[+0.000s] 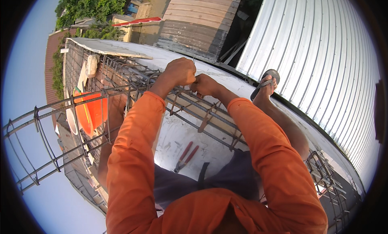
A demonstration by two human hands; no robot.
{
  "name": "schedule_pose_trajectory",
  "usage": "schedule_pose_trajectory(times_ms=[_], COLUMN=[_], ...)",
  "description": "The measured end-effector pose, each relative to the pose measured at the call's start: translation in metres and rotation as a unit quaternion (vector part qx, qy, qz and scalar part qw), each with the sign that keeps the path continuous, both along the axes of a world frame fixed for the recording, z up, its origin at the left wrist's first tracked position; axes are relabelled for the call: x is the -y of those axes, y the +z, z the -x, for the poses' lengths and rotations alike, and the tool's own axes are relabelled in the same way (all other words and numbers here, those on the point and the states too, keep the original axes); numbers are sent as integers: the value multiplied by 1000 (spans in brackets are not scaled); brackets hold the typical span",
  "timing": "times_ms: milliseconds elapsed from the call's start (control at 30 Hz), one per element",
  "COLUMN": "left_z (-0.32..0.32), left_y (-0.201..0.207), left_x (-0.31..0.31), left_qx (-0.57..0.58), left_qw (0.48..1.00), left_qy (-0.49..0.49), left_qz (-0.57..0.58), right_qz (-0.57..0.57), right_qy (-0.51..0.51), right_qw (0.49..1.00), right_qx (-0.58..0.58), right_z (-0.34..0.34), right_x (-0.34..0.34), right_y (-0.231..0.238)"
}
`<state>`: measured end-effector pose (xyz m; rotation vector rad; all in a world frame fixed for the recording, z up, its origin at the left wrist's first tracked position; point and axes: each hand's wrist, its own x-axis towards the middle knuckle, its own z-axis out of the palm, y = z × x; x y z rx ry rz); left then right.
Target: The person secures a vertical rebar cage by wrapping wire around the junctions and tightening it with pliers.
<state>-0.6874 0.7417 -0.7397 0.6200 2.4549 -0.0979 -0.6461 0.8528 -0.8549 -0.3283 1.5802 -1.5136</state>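
Rebar cage (190, 102) lies across the white concrete ledge (182, 133) before us. Our left hand (180, 71) is fisted on a thin wire (194, 60); right hand (205, 85) grips the bars beside it. Red-handled pliers (185, 156) lie below.

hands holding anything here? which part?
Both hands, left hand and right hand, are closed at the top bars of the grey steel rebar cage; whether they grip bar or wire cannot be told.

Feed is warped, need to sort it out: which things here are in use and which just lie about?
In use:
left hand, fisted at the rebar cage
right hand, on the same bars

Lying about:
red-handled pliers on the concrete
orange bucket
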Motion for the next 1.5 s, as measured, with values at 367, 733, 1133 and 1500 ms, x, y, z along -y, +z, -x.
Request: schedule_pose_trajectory(times_ms=[367, 733, 1133, 1500], left_z=[9, 7, 20, 10], left_y=[2, 13, -37, -57], left_x=[-4, -19, 37, 45], left_qx=[57, 56, 88, 242], left_qw=[994, 989, 995, 930], left_qy=[4, -19, 49, 158], left_qz=[95, 138, -5, 228], right_qz=[18, -3, 29, -68], right_qy=[-40, -71, 0, 21], right_qw=[989, 997, 998, 970], right_qx=[139, 3, -58, -234], right_z=[-5, -14, -4, -4], right_x=[-1, 5, -5, -3], right_y=[-1, 7, 7, 26])
